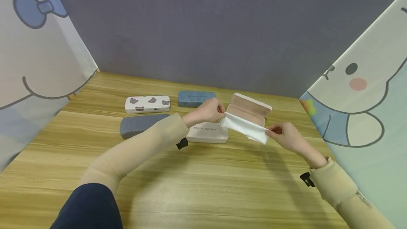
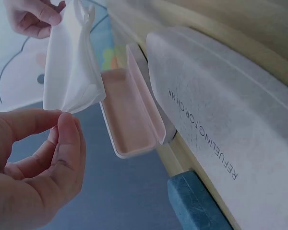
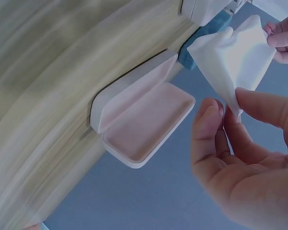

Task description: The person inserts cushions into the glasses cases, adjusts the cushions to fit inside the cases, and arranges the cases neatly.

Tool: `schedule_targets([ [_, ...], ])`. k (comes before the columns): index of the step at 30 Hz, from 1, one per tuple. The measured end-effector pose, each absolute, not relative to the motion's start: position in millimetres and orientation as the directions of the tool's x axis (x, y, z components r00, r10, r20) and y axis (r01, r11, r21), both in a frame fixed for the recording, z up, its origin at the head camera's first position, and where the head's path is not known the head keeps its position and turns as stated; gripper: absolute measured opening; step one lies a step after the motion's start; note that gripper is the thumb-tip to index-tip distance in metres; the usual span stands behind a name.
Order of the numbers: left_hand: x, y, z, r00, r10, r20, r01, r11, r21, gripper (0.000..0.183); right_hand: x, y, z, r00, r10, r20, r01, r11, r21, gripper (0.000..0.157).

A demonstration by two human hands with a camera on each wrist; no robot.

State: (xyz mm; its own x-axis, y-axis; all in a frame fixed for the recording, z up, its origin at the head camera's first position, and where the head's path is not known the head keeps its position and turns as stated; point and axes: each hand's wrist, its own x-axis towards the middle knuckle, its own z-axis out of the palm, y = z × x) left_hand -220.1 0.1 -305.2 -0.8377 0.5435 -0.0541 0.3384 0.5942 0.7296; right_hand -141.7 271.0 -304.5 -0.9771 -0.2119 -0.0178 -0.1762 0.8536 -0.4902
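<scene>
A white folded cloth point(image 1: 243, 126) is stretched between both hands in the air, in front of an open glasses case point(image 1: 249, 107) with a pink lining. My left hand point(image 1: 208, 111) pinches the cloth's left end between thumb and fingertips; the left wrist view shows this pinch on the cloth point(image 2: 72, 67) closely. At the other end, my right hand point(image 1: 286, 136) pinches a corner, thumb against forefinger, as the right wrist view confirms on the cloth point(image 3: 237, 57). The glasses case point(image 3: 144, 120) stands on the table with its lid raised and only the lining visible inside.
Left of the open case lie a closed pale case point(image 1: 208, 132) with lettering and a blue case point(image 1: 195, 98). Farther left are a white bear-patterned case point(image 1: 147, 104) and a dark grey-blue case point(image 1: 140, 124), partly behind the left sleeve. A grey panel point(image 1: 190, 27) rises behind the wooden table point(image 1: 203, 186).
</scene>
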Motion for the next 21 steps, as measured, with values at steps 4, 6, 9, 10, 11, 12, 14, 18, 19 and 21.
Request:
schedule_targets([
  [4,-228,2,-305,-0.845,0.531,-0.059,0.306,0.571,0.762,0.016,-149,272,-301,-0.979,-0.197,-0.050,-0.144,0.846,-0.514,0.027],
  [6,-232,3,-305,-0.851,0.522,-0.059,0.291,0.562,0.775,0.017,-152,272,-299,-0.979,-0.190,-0.072,-0.124,0.841,-0.527,0.030],
  [9,-238,7,-305,-0.868,0.493,-0.059,0.258,0.551,0.794,0.015,-157,274,-297,-0.979,-0.177,-0.097,-0.099,0.841,-0.531,0.034],
  [10,-240,8,-305,-0.874,0.483,-0.054,0.253,0.547,0.798,0.014,-159,274,-295,-0.980,-0.172,-0.104,-0.091,0.841,-0.533,0.035],
  [11,-243,9,-305,-0.878,0.476,-0.053,0.247,0.545,0.801,0.014,-161,275,-294,-0.979,-0.164,-0.118,-0.077,0.841,-0.536,0.036],
  [12,-244,10,-304,-0.882,0.469,-0.052,0.241,0.543,0.804,0.014,-163,276,-293,-0.979,-0.158,-0.129,-0.065,0.841,-0.538,0.038],
  [14,-248,12,-302,-0.887,0.458,-0.057,0.227,0.540,0.810,0.014,-166,277,-290,-0.978,-0.150,-0.146,-0.048,0.837,-0.545,0.039],
  [18,-253,16,-299,-0.895,0.440,-0.078,0.200,0.551,0.810,0.028,-173,278,-289,-0.978,-0.139,-0.157,-0.028,0.828,-0.560,0.037],
  [19,-255,17,-299,-0.897,0.435,-0.084,0.193,0.554,0.810,0.032,-175,279,-289,-0.978,-0.137,-0.156,-0.026,0.826,-0.563,0.036],
  [21,-258,19,-300,-0.900,0.424,-0.097,0.178,0.563,0.807,0.039,-178,280,-290,-0.980,-0.133,-0.150,-0.025,0.824,-0.566,0.035],
])
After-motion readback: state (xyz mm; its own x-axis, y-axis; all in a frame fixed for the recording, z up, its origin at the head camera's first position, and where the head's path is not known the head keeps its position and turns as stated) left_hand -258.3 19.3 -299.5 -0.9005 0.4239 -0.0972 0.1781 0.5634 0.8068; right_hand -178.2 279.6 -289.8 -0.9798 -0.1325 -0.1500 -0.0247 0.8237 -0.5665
